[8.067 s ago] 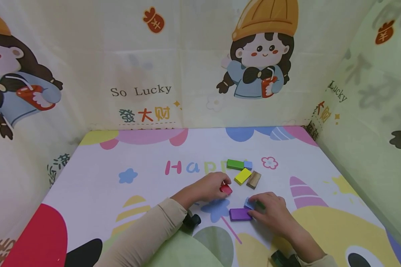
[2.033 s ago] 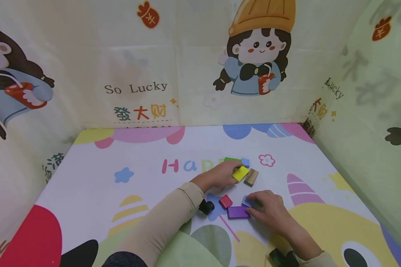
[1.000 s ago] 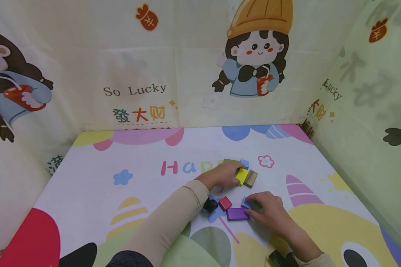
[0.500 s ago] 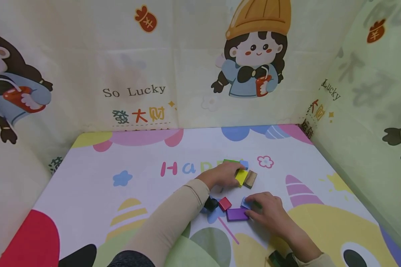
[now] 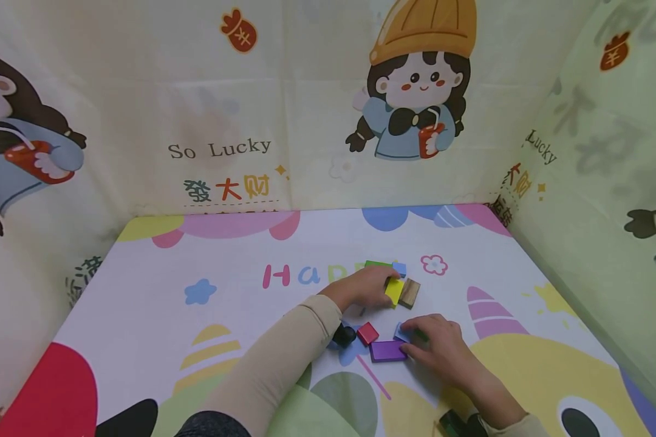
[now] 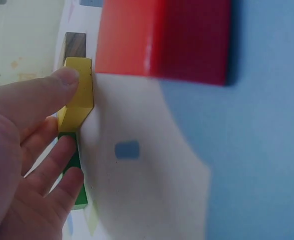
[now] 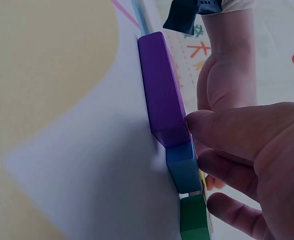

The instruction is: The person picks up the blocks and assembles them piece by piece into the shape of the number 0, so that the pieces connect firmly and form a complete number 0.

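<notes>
My left hand (image 5: 365,285) pinches a yellow block (image 5: 393,292) between thumb and fingers, right beside a brown wooden block (image 5: 409,294). In the left wrist view the thumb lies on the yellow block's face. My right hand (image 5: 440,341) rests with relaxed fingers by a purple block (image 5: 387,351) and a small blue block (image 5: 399,332). In the right wrist view its thumb touches the purple block's end, one finger is at the blue block, and another is beside a green block (image 7: 194,217). A red block (image 5: 368,334) lies just behind the purple block's left end.
Behind the left hand lie a long green block (image 5: 378,264), partly hidden, and a light blue cube (image 5: 399,269). The tabletop (image 5: 240,255) is covered by a cartoon print. Printed cloth walls (image 5: 317,109) rise at the back and both sides.
Over these seconds my left hand has let go of the red block near the purple one and taken the yellow block, turning it alongside the brown one. The right hand has stayed put.
</notes>
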The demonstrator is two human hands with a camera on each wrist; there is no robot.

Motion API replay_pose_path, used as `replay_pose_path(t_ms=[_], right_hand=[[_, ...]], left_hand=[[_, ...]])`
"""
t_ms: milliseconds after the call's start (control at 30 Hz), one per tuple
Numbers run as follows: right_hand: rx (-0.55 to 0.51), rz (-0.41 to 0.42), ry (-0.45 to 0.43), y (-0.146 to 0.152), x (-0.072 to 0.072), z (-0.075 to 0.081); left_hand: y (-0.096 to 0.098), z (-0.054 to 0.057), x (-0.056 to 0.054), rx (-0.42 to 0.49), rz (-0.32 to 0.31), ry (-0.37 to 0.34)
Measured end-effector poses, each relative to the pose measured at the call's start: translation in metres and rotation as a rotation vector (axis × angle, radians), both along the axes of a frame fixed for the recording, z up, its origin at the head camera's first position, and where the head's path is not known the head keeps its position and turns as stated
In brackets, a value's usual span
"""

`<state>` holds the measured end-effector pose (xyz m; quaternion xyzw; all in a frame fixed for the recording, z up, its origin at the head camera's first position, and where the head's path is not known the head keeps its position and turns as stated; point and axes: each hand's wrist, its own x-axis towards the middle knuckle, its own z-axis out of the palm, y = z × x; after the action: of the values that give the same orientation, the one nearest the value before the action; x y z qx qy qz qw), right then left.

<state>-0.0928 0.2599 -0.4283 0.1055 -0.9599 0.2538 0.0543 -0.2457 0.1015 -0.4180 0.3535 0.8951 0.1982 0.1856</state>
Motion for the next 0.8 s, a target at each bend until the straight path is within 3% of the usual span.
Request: replay_pose_path(t_ms=[433, 800], right_hand=[[0.011, -0.002, -0.009, -0.0003, 0.0006, 0.0010], [0.014, -0.001, -0.017, -0.0004, -0.0003, 0.0011]], left_hand=[[-0.0010, 0.0003, 0.0043, 0.023, 0.087, -0.047], [-0.0046, -0.0040, 0.0026, 0.020, 0.039, -0.069]])
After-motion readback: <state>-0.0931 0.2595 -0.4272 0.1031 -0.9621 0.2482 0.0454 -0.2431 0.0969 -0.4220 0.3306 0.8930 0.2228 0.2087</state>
